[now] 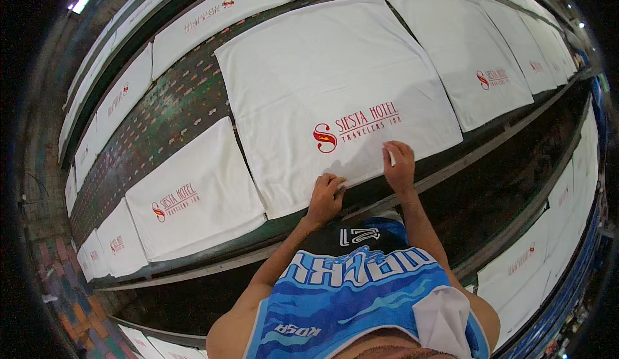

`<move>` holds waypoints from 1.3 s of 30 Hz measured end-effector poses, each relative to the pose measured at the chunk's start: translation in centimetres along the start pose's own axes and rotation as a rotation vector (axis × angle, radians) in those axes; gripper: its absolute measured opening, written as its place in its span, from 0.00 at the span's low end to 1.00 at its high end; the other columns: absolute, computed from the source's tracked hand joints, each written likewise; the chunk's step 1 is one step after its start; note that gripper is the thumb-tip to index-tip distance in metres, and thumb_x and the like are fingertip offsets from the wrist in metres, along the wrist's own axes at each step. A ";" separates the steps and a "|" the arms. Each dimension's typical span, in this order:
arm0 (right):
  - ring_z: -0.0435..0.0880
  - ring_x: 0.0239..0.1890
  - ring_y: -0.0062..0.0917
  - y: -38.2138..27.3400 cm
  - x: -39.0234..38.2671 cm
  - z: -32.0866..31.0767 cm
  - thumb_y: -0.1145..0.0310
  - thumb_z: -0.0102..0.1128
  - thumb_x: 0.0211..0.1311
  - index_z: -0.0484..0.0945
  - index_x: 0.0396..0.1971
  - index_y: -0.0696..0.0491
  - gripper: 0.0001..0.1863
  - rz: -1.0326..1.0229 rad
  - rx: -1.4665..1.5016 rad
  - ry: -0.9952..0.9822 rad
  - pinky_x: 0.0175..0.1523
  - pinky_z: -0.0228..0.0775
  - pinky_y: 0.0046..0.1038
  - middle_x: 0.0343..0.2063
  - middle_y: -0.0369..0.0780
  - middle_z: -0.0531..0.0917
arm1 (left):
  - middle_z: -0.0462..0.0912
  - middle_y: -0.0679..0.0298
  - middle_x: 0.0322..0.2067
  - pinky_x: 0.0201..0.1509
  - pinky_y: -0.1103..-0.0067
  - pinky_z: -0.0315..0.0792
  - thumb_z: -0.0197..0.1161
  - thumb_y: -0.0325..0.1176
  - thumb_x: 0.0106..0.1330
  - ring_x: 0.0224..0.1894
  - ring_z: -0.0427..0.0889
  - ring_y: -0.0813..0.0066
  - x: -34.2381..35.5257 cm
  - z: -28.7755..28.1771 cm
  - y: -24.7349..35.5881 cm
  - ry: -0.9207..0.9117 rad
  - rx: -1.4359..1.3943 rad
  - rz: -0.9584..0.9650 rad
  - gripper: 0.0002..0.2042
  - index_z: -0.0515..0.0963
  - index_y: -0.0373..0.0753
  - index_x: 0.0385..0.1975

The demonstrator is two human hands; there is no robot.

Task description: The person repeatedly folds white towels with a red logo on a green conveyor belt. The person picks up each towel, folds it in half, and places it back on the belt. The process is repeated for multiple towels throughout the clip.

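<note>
- Printed white towel [335,88] lies flat on the long print table [187,101], its near hem under both sets of fingertips.
- Left hand [324,198] curls its fingers onto the hem, seemingly pinching the edge.
- Right hand [400,165] presses down, fingers together, beside a small white item; I cannot tell what.
- Red logo [354,127], just beyond the fingers, looks finished.
- Neighbouring towels [193,198] either side also carry prints; lifting appears not yet started.

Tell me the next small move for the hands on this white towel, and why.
Probably slide both hands outward to smooth the near edge: the left hand and the right hand both press the white towel near its lower hem, just below its red print.
</note>
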State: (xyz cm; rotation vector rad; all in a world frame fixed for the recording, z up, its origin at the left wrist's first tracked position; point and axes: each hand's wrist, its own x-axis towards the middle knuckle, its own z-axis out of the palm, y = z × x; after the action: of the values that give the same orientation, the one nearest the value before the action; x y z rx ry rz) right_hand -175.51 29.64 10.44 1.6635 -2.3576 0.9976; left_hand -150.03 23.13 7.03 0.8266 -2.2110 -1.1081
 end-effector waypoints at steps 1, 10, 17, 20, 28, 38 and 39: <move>0.83 0.52 0.39 0.8 0.9 -0.2 0.73 0.69 0.65 0.84 0.47 0.53 0.12 -0.029 -0.007 0.009 0.59 0.74 0.42 0.48 0.42 0.86 | 0.80 0.53 0.42 0.52 0.63 0.76 0.69 0.25 0.65 0.47 0.79 0.51 0.3 0.1 0.2 0.021 0.006 -0.020 0.10 0.82 0.34 0.45; 0.59 0.79 0.48 10.4 4.8 -1.9 0.53 0.59 0.75 0.66 0.72 0.62 0.36 -0.179 -0.219 -0.292 0.81 0.49 0.49 0.75 0.55 0.63 | 0.81 0.56 0.39 0.46 0.65 0.77 0.71 0.23 0.62 0.42 0.81 0.56 10.0 7.0 6.5 0.262 0.225 0.171 0.10 0.82 0.37 0.43; 0.52 0.81 0.48 14.8 5.0 -4.4 0.47 0.58 0.74 0.57 0.77 0.62 0.44 -0.286 -0.123 -0.445 0.82 0.39 0.52 0.79 0.56 0.54 | 0.80 0.57 0.44 0.56 0.62 0.73 0.68 0.28 0.64 0.49 0.79 0.56 10.6 11.2 5.6 0.214 0.515 -0.017 0.10 0.82 0.38 0.45; 0.52 0.81 0.48 15.1 5.1 -3.1 0.47 0.57 0.74 0.58 0.76 0.62 0.43 -0.278 -0.118 -0.448 0.82 0.38 0.52 0.79 0.55 0.54 | 0.82 0.58 0.40 0.51 0.64 0.75 0.70 0.25 0.62 0.45 0.81 0.55 10.2 11.4 4.5 0.239 0.441 0.064 0.08 0.82 0.37 0.40; 0.57 0.79 0.47 23.8 14.2 2.7 0.54 0.52 0.79 0.63 0.75 0.59 0.34 -0.185 -0.324 -0.247 0.81 0.46 0.52 0.76 0.54 0.62 | 0.85 0.48 0.49 0.64 0.59 0.72 0.64 0.29 0.70 0.54 0.82 0.48 12.4 1.7 -5.5 0.659 0.532 -0.194 0.11 0.82 0.32 0.48; 0.78 0.64 0.54 33.4 26.9 6.3 0.55 0.62 0.71 0.74 0.64 0.58 0.29 0.348 -0.261 -0.201 0.68 0.69 0.49 0.60 0.55 0.80 | 0.80 0.43 0.57 0.69 0.56 0.68 0.64 0.36 0.70 0.63 0.77 0.45 17.3 -11.2 -19.8 0.561 0.877 -0.783 0.21 0.78 0.29 0.58; 0.80 0.61 0.53 33.4 27.3 6.7 0.54 0.63 0.70 0.76 0.62 0.60 0.30 0.379 -0.232 -0.213 0.67 0.70 0.48 0.56 0.55 0.82 | 0.81 0.43 0.56 0.68 0.55 0.70 0.65 0.37 0.70 0.61 0.79 0.46 17.3 -11.9 -19.6 0.583 0.863 -0.851 0.20 0.78 0.30 0.57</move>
State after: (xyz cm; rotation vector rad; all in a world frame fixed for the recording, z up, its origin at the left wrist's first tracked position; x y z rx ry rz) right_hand -213.57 10.31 1.56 1.3276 -2.8719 0.5755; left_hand -147.99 -4.69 0.10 2.2424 -1.7639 -0.0438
